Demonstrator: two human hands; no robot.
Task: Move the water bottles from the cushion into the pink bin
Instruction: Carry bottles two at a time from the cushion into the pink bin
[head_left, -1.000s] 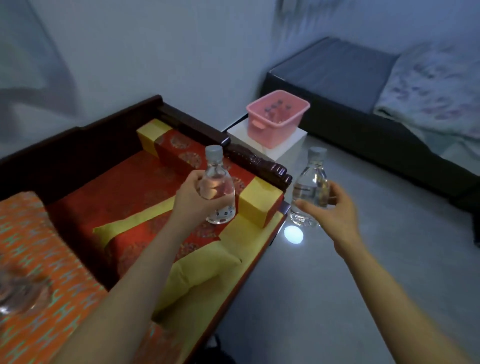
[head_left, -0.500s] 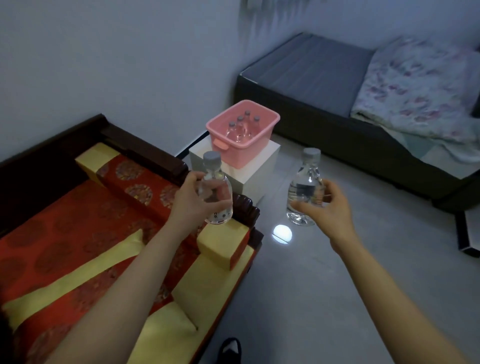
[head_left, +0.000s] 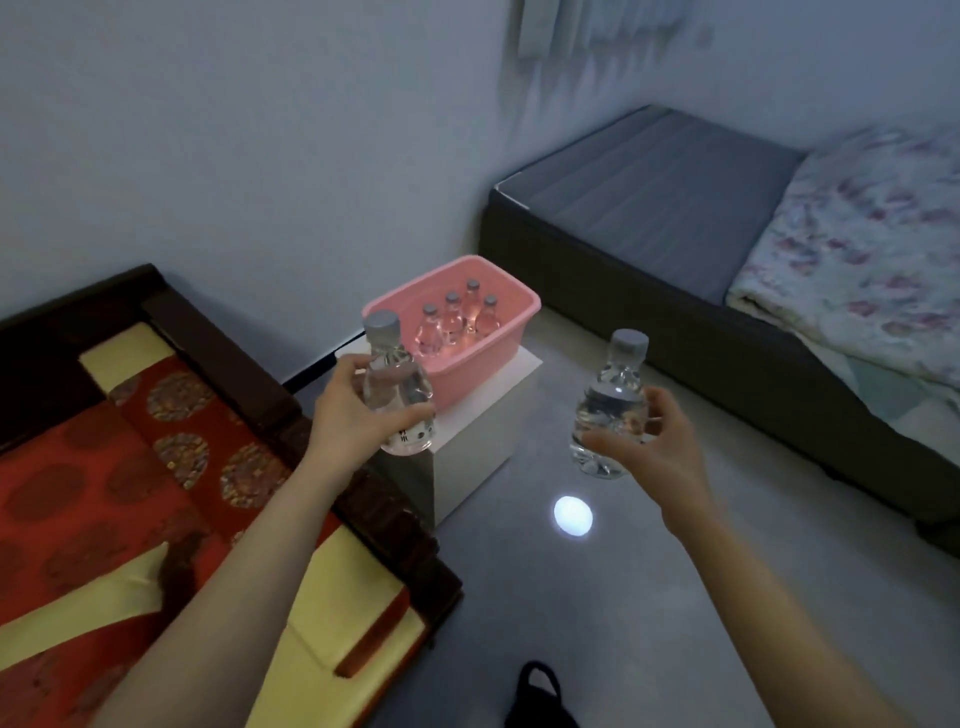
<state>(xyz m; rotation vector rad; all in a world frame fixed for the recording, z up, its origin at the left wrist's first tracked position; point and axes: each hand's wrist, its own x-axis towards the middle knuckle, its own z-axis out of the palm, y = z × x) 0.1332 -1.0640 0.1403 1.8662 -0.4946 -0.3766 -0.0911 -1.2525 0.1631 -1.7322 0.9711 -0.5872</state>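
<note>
My left hand (head_left: 353, 415) grips a clear water bottle (head_left: 397, 387) upright, just in front of the pink bin (head_left: 498, 358). My right hand (head_left: 654, 441) holds a second clear bottle (head_left: 613, 405) upright over the floor, to the right of the bin. The pink bin stands on a white box (head_left: 483, 431) and holds several bottles (head_left: 457, 317) standing upright. The red and yellow cushion (head_left: 104, 493) lies on the dark wooden bench at the lower left; no bottles show on the part I see.
The bench's carved wooden armrest (head_left: 363, 493) lies between the cushion and the white box. A low bed (head_left: 675, 208) with a floral blanket (head_left: 872, 249) fills the right side. Grey floor (head_left: 623, 597) with a light spot lies between; a dark shoe (head_left: 537, 696) shows at the bottom.
The view has swung right and closer to the bin. Both hands have carried their bottles away from the cushion toward the pink bin.
</note>
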